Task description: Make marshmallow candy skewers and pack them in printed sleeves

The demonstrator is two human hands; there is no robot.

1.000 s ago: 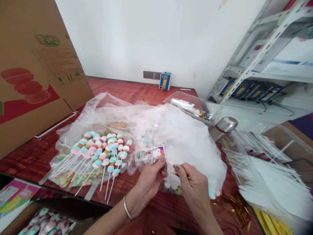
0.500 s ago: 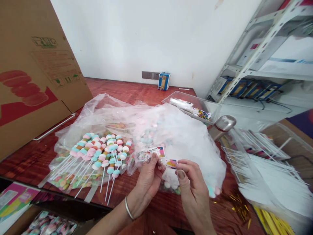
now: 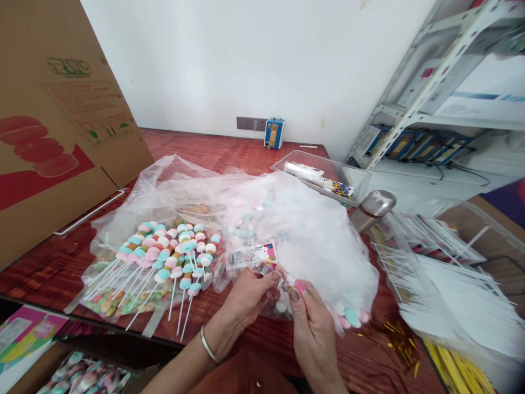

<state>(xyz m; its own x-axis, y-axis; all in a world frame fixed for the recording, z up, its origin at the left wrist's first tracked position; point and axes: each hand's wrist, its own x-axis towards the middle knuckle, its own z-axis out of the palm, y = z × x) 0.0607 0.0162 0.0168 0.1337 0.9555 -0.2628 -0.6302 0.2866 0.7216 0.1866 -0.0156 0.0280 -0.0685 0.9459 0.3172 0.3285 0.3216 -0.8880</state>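
Observation:
Between my hands is a small printed packet point(image 3: 290, 282) with white, pink and purple on it. My left hand point(image 3: 248, 298), a bangle on its wrist, pinches its left end with closed fingers. The thumb and fingers of my right hand point(image 3: 311, 317) close on its right end, hiding part of it. Just beyond my left fingertips, a clear packet with a printed label point(image 3: 252, 256) lies on the plastic bags. Left of my hands rest several candy skewers point(image 3: 164, 249), with pink, white and blue pieces on white sticks. A large translucent bag of candies point(image 3: 315, 235) spreads behind my hands.
A tall cardboard box point(image 3: 61, 109) stands at the left. On the right are a steel flask point(image 3: 373, 210), a clear tray point(image 3: 356, 178) and a container of white sticks point(image 3: 447, 295). Below the table's left edge is a box of wrapped candies point(image 3: 84, 375).
My right fingers loosened at the packet's right end, then closed on it again. My left hand drew slightly back from the label lying on the bags. The view shifted a little.

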